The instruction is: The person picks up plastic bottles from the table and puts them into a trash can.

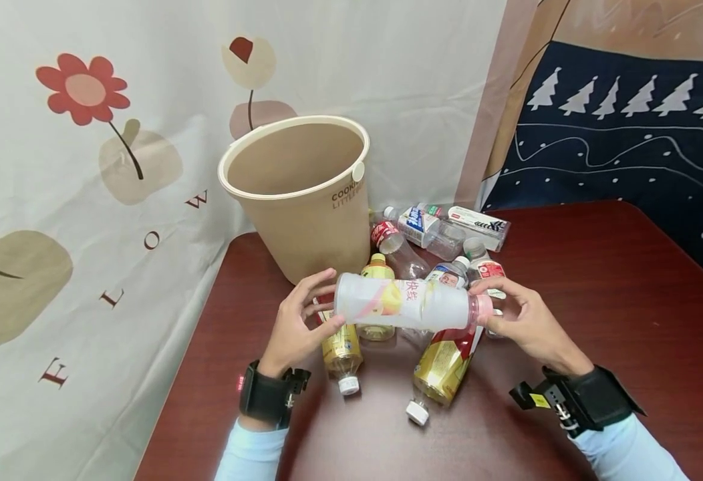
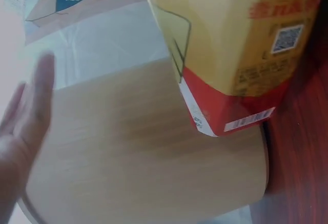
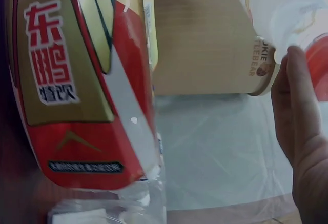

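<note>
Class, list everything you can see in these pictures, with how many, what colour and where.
Frosted bottle: one, whitish with pink cap, raised above the table
Gold-and-red bottles: two, white caps, lying nearest the person
Yellow-capped bottle: one, yellow, right of the bucket
Clear bottles: several, mixed labels, overlapping, right of the bucket
Bucket: one, beige, table's back left
Table: one, red-brown, underneath
Floral curtain: one, off-white, behind
Tree-print cloth: one, navy, back right
Sleeves: two, pale blue, forearms
Wrist straps: two, black, wrists
Left hand: one, at frosted bottle's base
Right hand: one, pinching its cap end
</note>
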A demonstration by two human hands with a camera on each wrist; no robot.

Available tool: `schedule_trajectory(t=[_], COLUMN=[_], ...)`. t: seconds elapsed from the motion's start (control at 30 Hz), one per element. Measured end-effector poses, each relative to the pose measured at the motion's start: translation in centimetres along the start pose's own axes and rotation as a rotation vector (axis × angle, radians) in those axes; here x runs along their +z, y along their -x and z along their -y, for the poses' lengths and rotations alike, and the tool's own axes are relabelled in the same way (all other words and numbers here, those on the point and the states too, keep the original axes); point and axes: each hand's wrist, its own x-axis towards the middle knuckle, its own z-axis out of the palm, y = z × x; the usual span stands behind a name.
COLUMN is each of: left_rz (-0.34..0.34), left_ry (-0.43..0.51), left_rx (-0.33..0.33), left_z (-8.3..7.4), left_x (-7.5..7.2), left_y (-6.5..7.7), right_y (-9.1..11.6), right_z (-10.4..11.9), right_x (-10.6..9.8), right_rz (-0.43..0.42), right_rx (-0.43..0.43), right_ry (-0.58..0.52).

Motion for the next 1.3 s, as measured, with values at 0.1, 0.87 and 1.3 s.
schedule_trajectory(t=[0.1, 0.87, 1.3], left_rz=[0.079, 0.083, -0.151], left_ry=[0.095, 0.023, -0.231], left_rx=[0.040, 0.100, 0.173], left_z=[-0.2, -0.8, -8.0], left_x=[-0.3, -1.2, -6.7], left_y=[0.2, -0.2, -4.7], right_y=[-0.1, -0.6, 0.3], right_z=[-0.5, -0.7, -1.2], right_x=[0.3, 0.8, -1.2], right_rz=[0.037, 0.001, -0.096], right_rx=[-0.042, 0.076, 0.218], right_ry=[-0.059, 0.099, 0.329])
